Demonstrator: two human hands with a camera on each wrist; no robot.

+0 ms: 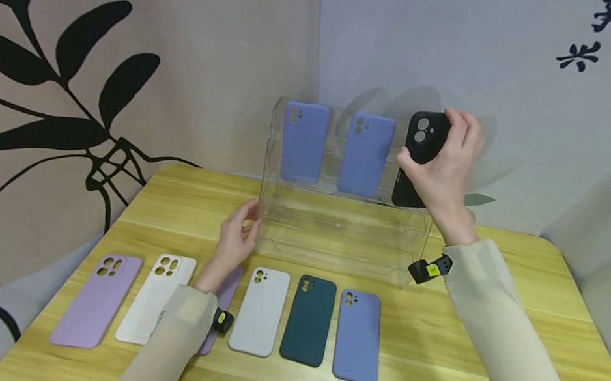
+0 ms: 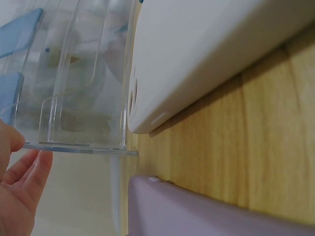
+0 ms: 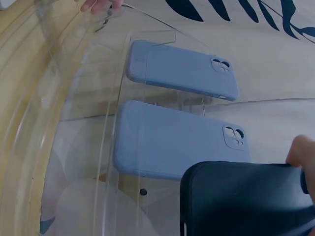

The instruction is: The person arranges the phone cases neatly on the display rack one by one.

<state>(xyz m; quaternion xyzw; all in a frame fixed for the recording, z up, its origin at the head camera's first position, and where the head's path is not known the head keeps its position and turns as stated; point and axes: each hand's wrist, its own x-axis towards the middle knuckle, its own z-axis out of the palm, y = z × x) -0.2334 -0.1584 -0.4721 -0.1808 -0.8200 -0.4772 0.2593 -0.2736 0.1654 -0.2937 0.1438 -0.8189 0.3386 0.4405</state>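
Note:
My right hand (image 1: 449, 159) grips a black phone case (image 1: 423, 139) by its sides at the right end of a clear acrylic display stand (image 1: 332, 247). In the right wrist view the black case (image 3: 241, 196) overlaps one of two blue-purple cases. Those two, a left one (image 1: 303, 144) and a middle one (image 1: 366, 157), lean upright on the stand's upper tier. My left hand (image 1: 236, 236) is at the stand's left side; in the left wrist view its thumb and fingers (image 2: 42, 169) pinch the edge of the clear side panel (image 2: 78, 148).
Along the table front lie a lilac case (image 1: 96, 301), a white case (image 1: 152, 306), a second lilac case (image 1: 228, 288) partly under my left arm, another white case (image 1: 259, 312), a dark green case (image 1: 308, 319) and a blue-purple case (image 1: 358, 337). A wall stands behind the wooden table (image 1: 495, 350).

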